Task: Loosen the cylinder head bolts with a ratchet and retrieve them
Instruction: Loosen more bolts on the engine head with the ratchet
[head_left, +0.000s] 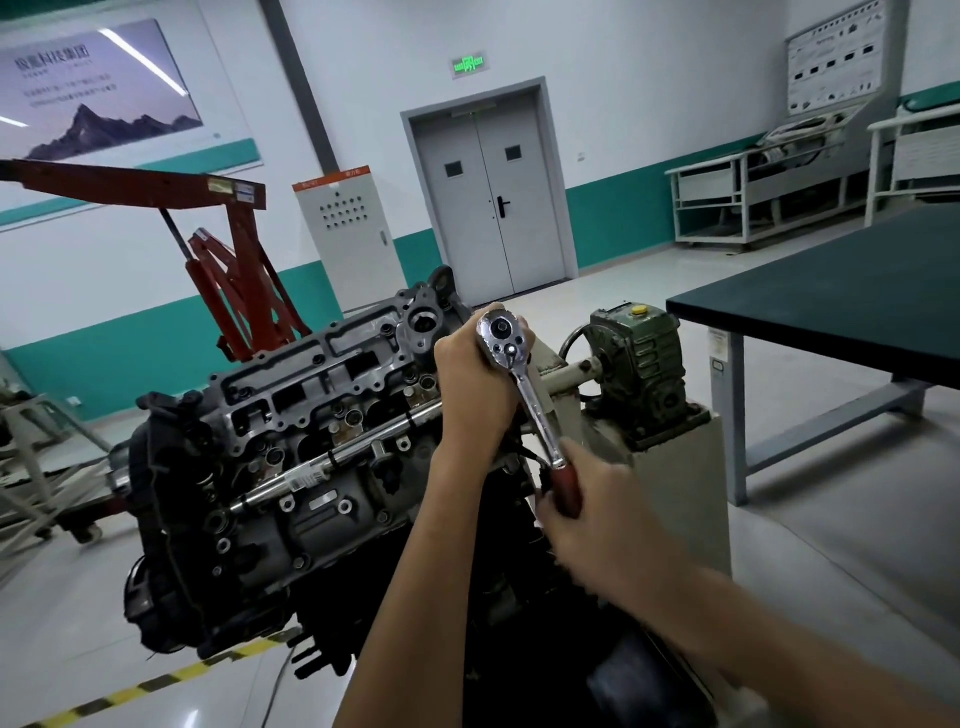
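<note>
An engine (291, 467) sits tilted on a stand, with the cylinder head (332, 384) open on top and facing the camera. The ratchet (535, 410) is at the right-hand end of the cylinder head, its shiny round head up and its shaft slanting down to the right toward the person. The left hand (475, 379) is curled round the head of the ratchet, with the fingers wrapped behind it and the thumb side toward the camera. The right hand (597, 519) is a little blurred; it grips the red handle (563, 486) at the lower end of the ratchet with its fingers closed round it. The left hand hides the spot under the ratchet's head, so it cannot be told whether a bolt is there.

Just right of the hands a green gearbox (641, 353) with a yellow cap stands on a grey post of the stand. Further right is a dark-topped bench (841, 296) on grey legs. A red hoist (244, 270) stands behind the engine on the left, near a pale cabinet (348, 223), and a grey double door (493, 192) is in the back wall. A yellow and black stripe (156, 680) runs across the floor below the engine
</note>
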